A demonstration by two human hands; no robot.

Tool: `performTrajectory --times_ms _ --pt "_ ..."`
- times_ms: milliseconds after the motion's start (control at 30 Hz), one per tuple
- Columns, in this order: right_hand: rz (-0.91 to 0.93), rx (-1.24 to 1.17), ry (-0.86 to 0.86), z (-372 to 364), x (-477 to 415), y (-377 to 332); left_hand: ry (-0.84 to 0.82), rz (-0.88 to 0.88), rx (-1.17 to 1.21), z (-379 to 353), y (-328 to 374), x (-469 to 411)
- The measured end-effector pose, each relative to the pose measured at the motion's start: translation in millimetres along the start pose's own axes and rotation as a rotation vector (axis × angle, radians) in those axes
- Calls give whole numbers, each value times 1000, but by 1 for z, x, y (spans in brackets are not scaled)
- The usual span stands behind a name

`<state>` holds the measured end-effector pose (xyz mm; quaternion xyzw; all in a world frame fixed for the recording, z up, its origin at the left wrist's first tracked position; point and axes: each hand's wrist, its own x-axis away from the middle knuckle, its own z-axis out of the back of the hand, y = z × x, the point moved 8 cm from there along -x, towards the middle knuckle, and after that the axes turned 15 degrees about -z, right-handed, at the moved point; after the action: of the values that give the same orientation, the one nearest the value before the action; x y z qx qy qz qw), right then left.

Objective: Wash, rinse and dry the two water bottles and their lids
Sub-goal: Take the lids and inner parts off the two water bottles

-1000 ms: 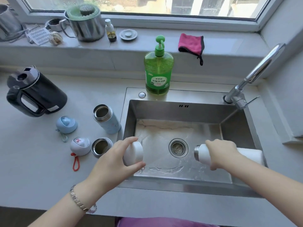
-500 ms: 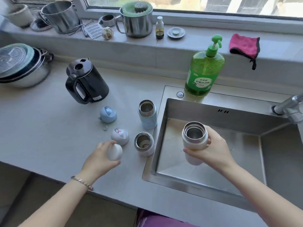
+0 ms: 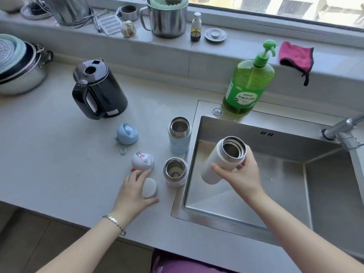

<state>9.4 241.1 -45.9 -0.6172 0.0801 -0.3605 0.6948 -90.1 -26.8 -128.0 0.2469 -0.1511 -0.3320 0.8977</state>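
Observation:
My right hand [image 3: 241, 175] grips an open white bottle [image 3: 220, 161], tilted, over the left part of the sink [image 3: 275, 138]. My left hand [image 3: 134, 194] holds a white lid [image 3: 150, 187] down on the counter, in front of a white lid with red strap [image 3: 142, 160]. A light blue lid [image 3: 127, 133] lies further back. Two open bottles stand by the sink's left rim: a light blue one [image 3: 179, 138] and a white one [image 3: 175, 172].
A black kettle [image 3: 98, 89] stands at the back left of the counter. Green dish soap [image 3: 249, 81] sits behind the sink, a pink cloth [image 3: 296, 58] hangs on the sill, and the faucet [image 3: 343, 131] is at the right. Pots and small items line the windowsill.
My left hand carried the white lid from the sink over to the counter and lowered it beside the other lids. My right hand turned the white bottle mouth-up and brought it leftward.

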Motion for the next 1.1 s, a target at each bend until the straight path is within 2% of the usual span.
performTrajectory --times_ms 100,267,500,800,967,1033,1100 --pt "15 24 25 -22 -19 -4 110 -134 202 19 38 -7" --pt "41 76 -18 -57 -29 -3 134 -250 81 23 82 -39" --pt "10 104 -144 -91 -31 5 258 -115 69 45 46 -35" --pt "14 265 -253 -120 -29 9 203 -65 127 37 35 -28" --pt "-71 388 -267 -109 -29 13 205 -29 178 34 37 -25" --pt "-105 515 -310 -101 -26 22 323 -171 51 50 57 -18" --pt "-133 662 -372 -87 -22 30 408 -348 46 66 90 -10"
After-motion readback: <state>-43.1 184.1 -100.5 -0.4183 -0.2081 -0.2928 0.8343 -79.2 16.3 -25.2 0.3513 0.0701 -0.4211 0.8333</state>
